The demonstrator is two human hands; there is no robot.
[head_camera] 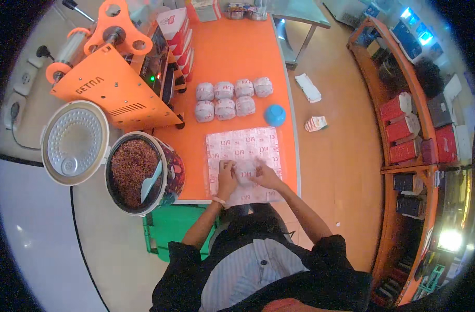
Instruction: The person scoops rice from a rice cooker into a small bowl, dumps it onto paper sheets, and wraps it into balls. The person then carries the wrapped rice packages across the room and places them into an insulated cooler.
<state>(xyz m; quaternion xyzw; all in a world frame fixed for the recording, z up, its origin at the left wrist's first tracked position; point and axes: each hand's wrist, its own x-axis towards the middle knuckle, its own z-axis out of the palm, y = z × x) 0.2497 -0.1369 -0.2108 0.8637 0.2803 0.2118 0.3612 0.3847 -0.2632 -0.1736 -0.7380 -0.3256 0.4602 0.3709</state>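
Between my two hands is a partly wrapped parcel point(245, 173) of white paper with red print. My left hand point(227, 177) grips the parcel's left side. Its right side is held by the fingers of my right hand point(267, 176), which look blurred. Under both hands a stack of printed wrapping paper sheets point(241, 142) lies flat at the table's near edge. Beyond the sheets several wrapped parcels point(225, 109) sit in two rows. A blue bowl point(275, 115), apparently upside down, stands beside the sheets' far right corner. What the parcel contains is hidden.
At left, an open rice cooker point(174, 171) holds reddish-brown rice point(132, 167) and a pale blue rice paddle point(150, 182); its lid point(75, 142) is raised. Behind stands an orange Getra machine point(112, 89). Stacked boxes point(175, 31) line the orange table point(237, 50). Shelving point(407, 168) stands right.
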